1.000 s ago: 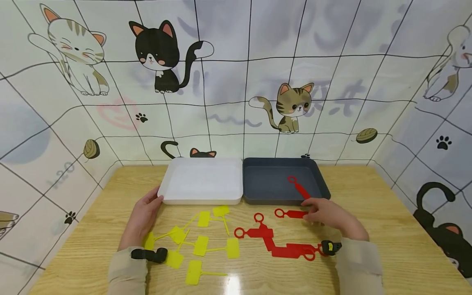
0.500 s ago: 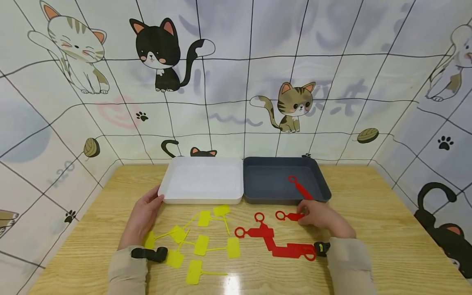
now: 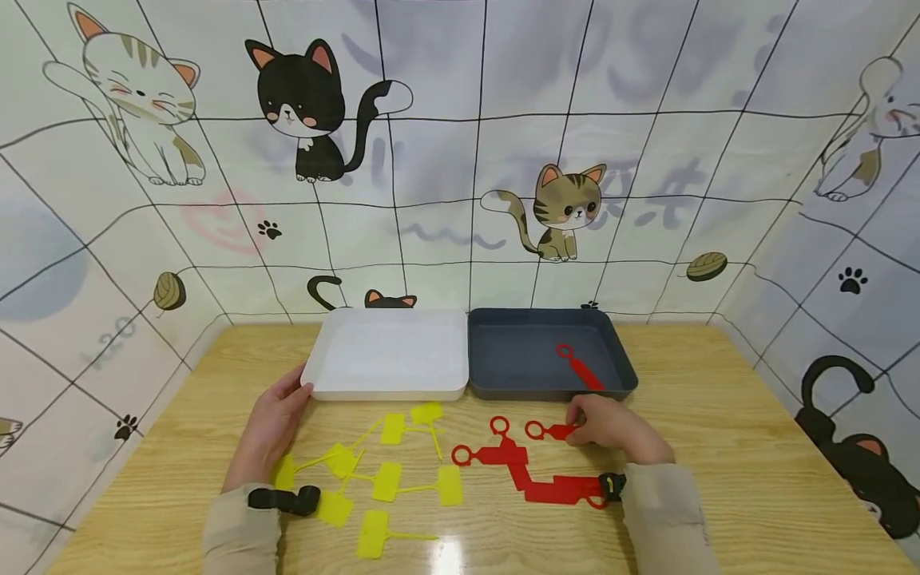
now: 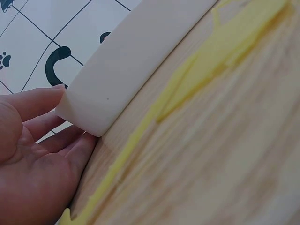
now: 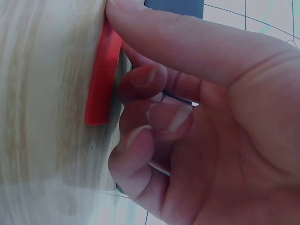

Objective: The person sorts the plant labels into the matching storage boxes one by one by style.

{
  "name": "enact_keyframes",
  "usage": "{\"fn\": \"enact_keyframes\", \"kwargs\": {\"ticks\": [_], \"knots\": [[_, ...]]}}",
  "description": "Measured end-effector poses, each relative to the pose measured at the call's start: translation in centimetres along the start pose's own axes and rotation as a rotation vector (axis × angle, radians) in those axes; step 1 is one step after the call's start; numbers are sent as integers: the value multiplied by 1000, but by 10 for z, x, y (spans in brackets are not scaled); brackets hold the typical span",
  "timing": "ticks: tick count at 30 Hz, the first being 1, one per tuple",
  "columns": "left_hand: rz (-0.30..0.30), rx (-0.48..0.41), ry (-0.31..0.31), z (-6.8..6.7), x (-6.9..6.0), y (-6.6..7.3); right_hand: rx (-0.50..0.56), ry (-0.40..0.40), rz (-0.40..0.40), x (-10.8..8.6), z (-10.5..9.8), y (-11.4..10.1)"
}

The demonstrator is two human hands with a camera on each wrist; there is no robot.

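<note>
1. Now a red tag (image 3: 557,432) is pinched in the right hand (image 3: 611,425), fingers curled, in front of the dark tray (image 3: 513,355).
2. Meanwhile, the white tray's (image 3: 391,351) corner is gripped by the left hand's (image 3: 271,417) thumb and fingers.

The person is wearing pale beige sleeves: the left sleeve (image 3: 242,523) and the right sleeve (image 3: 664,511) are both forming creased, loose cuffs. By the left hand (image 3: 273,423), a black strap (image 3: 267,498) is circling the wrist, carrying a rounded black block (image 3: 308,501). By the right hand (image 3: 611,423), a black device (image 3: 612,486) is showing yellow markings.
</note>
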State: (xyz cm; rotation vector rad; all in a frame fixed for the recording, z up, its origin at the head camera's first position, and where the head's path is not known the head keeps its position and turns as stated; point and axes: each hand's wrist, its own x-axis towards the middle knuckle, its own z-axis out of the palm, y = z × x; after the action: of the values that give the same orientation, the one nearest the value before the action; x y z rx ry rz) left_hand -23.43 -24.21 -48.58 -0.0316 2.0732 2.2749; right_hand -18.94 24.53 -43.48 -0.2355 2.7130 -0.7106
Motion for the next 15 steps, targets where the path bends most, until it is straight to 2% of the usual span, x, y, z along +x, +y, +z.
{"fn": "enact_keyframes", "kwargs": {"ticks": [15], "knots": [[-6, -6, 11, -3, 1, -1, -3, 0, 36, 2, 1, -4]]}}
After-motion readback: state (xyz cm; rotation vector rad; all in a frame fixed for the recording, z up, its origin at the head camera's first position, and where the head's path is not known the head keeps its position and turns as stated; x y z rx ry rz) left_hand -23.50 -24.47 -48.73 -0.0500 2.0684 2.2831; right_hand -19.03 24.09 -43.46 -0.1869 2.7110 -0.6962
